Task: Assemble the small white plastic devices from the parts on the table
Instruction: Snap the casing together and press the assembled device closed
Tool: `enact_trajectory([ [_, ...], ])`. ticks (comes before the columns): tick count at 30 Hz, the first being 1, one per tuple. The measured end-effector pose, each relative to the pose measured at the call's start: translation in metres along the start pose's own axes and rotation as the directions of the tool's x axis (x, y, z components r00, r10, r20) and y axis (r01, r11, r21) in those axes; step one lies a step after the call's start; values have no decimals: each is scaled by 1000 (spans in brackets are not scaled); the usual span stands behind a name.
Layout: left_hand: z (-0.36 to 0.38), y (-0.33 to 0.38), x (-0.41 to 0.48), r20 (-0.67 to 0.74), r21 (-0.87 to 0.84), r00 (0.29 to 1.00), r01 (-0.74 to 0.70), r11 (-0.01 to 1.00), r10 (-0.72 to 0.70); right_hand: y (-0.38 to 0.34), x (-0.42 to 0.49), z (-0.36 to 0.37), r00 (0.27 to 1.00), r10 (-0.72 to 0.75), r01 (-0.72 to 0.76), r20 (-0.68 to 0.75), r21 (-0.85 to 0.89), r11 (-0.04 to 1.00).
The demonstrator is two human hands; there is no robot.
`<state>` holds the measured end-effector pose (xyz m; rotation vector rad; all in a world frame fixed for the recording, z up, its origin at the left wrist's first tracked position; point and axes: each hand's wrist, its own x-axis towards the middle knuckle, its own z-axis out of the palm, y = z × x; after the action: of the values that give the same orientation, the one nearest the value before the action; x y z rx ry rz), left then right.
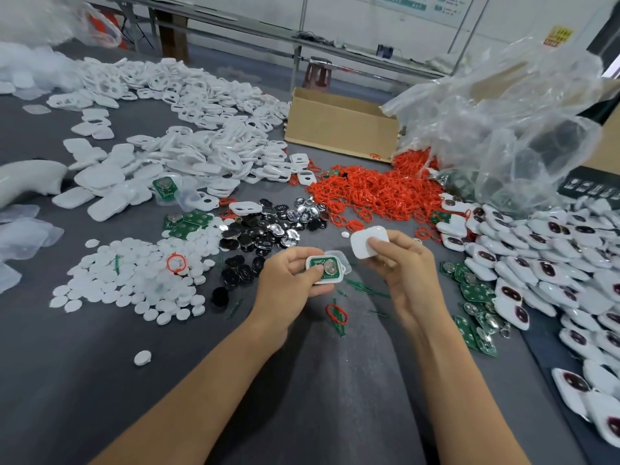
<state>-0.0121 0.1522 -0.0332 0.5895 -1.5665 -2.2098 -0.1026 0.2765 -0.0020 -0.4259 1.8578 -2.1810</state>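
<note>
centrally, left hand (290, 278) gripping board-filled white shell (324, 270), right hand (407, 268) pinching white cover (365, 243), yellow sign (558, 35) unreadable

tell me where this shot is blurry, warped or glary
Head view: sharp at centre, on the left hand holding the open white plastic shell with green circuit board; smeared at the top-left white fluffy heap; wide-angle bending at the edges; glare on the crumpled clear plastic bag; shadows faint.

Your surface (100, 364) was matt grey cloth; cover (364, 245) and base (332, 280) looked smooth white plastic, the coin cell (330, 266) shiny metal, the box (339, 125) cardboard, the bag (503, 112) glossy clear film
</note>
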Motion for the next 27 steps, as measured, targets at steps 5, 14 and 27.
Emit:
enact_trajectory([
  [5, -1, 1, 0, 4, -32, 1000, 7, 999, -7, 2, 1, -4, 999, -39, 41, 24, -59, 997],
  [14, -2, 4, 0, 34, -93, 999, 23, 995, -20, -1, -6, 2, 990, -59, 109, 128, -429, 897],
  [27, -3, 3, -1, 36, -88, 999, 0, 996, 3, 6, -11, 12, 853, -365, 506, 372, -759, 409],
])
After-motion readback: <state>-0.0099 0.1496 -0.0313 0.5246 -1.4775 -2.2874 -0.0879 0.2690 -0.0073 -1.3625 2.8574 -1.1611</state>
